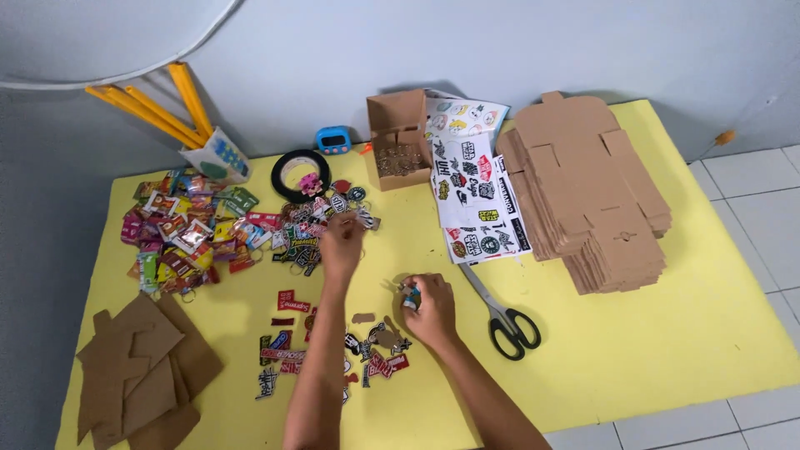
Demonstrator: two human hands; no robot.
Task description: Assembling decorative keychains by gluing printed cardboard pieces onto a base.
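Your left hand [342,242] is reaching into the pile of keychains [317,221] by the tape roll [293,173], fingers pinching at one; lift a single piece cleanly. Your right hand [429,308] is pinching a small charm [409,296] against the yellow mat [667,333], near the scissors [504,317]; keep it steady.

The right hand [429,307] closes over a small blue item [409,297], mostly hidden by its fingers. At ten o'clock, the left hand [342,242] covers part of the keychain pile [312,225]; what its blurred fingertips pinch is unclear. Both forearms leave the frame at six o'clock. The cardboard scraps [137,367] are cut off at seven o'clock.
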